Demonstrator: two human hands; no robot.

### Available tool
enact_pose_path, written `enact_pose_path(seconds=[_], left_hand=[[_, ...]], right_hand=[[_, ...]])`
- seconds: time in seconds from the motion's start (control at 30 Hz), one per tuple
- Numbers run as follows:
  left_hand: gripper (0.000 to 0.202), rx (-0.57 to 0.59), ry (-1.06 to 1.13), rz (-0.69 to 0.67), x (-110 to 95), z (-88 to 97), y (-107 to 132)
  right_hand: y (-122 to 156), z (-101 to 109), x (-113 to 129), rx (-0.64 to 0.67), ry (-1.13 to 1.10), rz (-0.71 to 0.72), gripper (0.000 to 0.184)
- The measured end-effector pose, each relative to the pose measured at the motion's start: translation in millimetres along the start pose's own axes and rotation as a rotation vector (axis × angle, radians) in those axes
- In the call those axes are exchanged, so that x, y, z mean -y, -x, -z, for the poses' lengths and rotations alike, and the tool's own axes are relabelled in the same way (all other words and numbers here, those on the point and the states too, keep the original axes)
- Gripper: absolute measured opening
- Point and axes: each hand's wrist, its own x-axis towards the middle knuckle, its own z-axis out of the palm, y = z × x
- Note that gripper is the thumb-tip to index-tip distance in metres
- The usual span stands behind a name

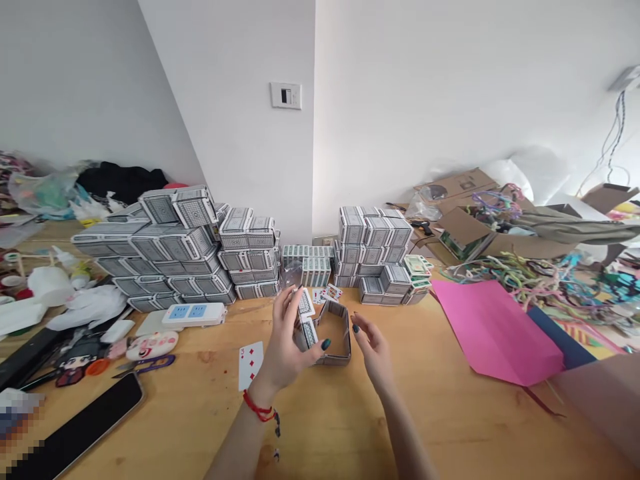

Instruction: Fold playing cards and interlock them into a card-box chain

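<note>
A low, open-topped frame folded from playing cards (349,333) stands on the wooden table in front of me. My left hand (286,340) is closed around patterned playing cards (310,332) at its left side, thumb in front and fingers behind. Another card (305,303) shows by those fingertips. My right hand (374,350) is beside the frame's right wall, fingers and thumb apart, nothing in them. A three of diamonds (251,366) lies face up left of my left wrist. More loose cards (327,293) lie behind the frame.
Stacked card blocks stand at the left (175,250) and right (373,233), with green-patterned ones (316,272) between. Purple scissors (150,364), a power strip (195,314) and a black phone (85,427) lie left. Pink paper (500,330), tangled yarn (540,283) and cardboard boxes (465,230) occupy the right.
</note>
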Motion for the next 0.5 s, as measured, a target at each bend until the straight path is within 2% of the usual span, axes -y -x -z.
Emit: enact_pose_path(seconds=[0.1,0.2,0.33,0.4,0.5], left_hand=[[0.073,-0.074,0.032,0.063,8,7.3,-1],[0.062,-0.130,0.039,0.167,29,23.7,1],[0.065,0.042,-0.229,0.235,61,32.6,11],[0.069,0.111,-0.367,0.222,71,26.1,18],[0.077,0.264,-0.513,0.198,75,10.4,26]], right_hand=[[-14,0,-3,-0.053,0.053,0.042,0.035],[-30,4,-12,-0.073,0.145,0.095,0.033],[-45,1,-16,-0.006,0.408,0.201,0.034],[-52,-6,-14,0.058,0.566,0.242,0.038],[-61,-20,-11,0.178,0.761,0.274,0.046]])
